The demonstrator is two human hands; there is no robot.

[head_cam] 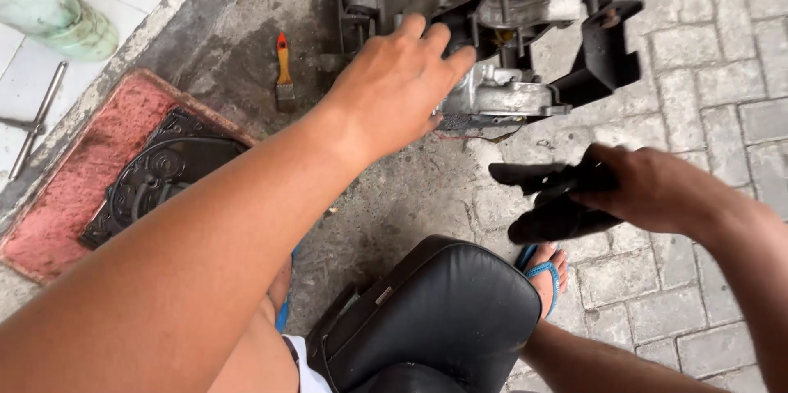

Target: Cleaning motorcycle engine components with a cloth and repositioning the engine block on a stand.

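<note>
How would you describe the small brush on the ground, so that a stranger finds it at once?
Start from the grey engine assembly that the left hand rests on. To its left, on the bare concrete, lies the small brush, near the red doormat. Its orange handle with a red tip sets it apart from the dark metal parts around it.

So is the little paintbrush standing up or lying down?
Lying down. The paintbrush is flat on the concrete ground, orange handle pointing away and bristles toward the person, left of the left hand.
</note>
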